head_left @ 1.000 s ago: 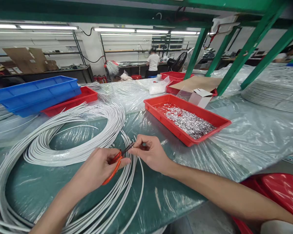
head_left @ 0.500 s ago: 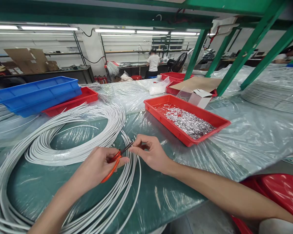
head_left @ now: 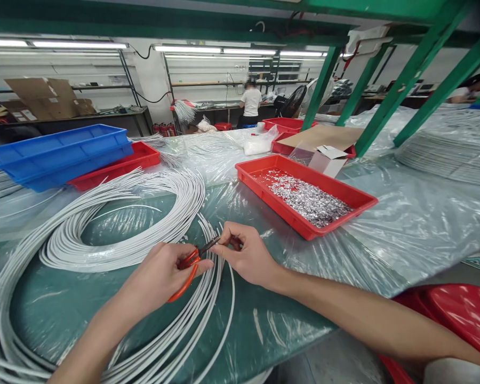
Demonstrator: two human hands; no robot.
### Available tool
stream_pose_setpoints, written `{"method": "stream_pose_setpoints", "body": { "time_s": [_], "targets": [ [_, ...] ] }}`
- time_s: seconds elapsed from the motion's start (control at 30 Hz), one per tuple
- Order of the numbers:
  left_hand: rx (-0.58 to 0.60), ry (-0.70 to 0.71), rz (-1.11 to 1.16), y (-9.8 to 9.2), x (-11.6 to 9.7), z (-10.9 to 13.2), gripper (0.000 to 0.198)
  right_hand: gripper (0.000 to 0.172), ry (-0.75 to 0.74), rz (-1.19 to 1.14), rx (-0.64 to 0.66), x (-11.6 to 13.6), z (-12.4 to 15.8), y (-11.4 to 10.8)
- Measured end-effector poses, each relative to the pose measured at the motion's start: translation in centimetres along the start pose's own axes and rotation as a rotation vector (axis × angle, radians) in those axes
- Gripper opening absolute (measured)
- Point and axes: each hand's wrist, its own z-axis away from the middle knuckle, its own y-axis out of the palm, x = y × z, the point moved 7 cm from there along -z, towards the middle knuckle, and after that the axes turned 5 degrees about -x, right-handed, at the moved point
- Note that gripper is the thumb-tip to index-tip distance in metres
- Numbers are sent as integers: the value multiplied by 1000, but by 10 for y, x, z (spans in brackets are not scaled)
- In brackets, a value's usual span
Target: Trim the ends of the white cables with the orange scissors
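My left hand (head_left: 166, 272) is closed around orange-handled pliers (head_left: 187, 281) whose narrow dark jaws point right. The tip of the jaws meets the fingertips of my right hand (head_left: 248, 253), which are pinched together. From that pinch a single white cable (head_left: 232, 298) curves down toward the front of the table. The exact spot between jaws and fingertips is too small to make out. Under both hands lies a loose bundle of white cables (head_left: 200, 314), their ends fanned out just behind the pliers.
A coil of white cables (head_left: 120, 256) lies behind my left hand. A red tray (head_left: 272, 205) of small silvery metal pieces stands beyond my right hand. Blue trays (head_left: 60, 154) rest on a red one at left. Green posts (head_left: 412, 80) rise at right; a red stool (head_left: 452, 314) stands below.
My right hand has shifted slightly right and down, and the single cable below it bows further right. The pliers tip has moved slightly with it.
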Motion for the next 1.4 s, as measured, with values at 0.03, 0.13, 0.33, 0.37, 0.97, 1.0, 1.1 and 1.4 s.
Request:
{"method": "stream_pose_setpoints", "body": {
  "time_s": [0.03, 0.13, 0.33, 0.37, 0.97, 1.0, 1.1, 1.4],
  "targets": [
    [4, -5, 1, -1, 0, 0, 41, 23, 13, -28, 14, -1, 0, 0],
    [-2, -10, -10, -4, 0, -2, 44, 27, 45, -102, 47, -3, -2, 1],
    [-69, -8, -35, -13, 0, -3, 51, 35, 90, -137, 25, -2, -9, -5],
    [-89, -17, -27, -15, -1, -3, 52, 36, 102, -155, 18, -2, -10, -6],
    [-147, -114, 573, -15, -18, -1, 13, 36, 152, -142, 205, -8, 2, 17],
    [-139, -119, 586, -14, -18, -1, 13, 35, 121, -115, 197, -6, 2, 16],
    [-100, -122, 628, -11, -20, -1, 15, 31, 17, -19, 184, 1, 3, 14],
    [83, -76, 905, 5, -15, -3, 37, 28, -121, -21, 160, 13, 5, 10]
  ]
}}
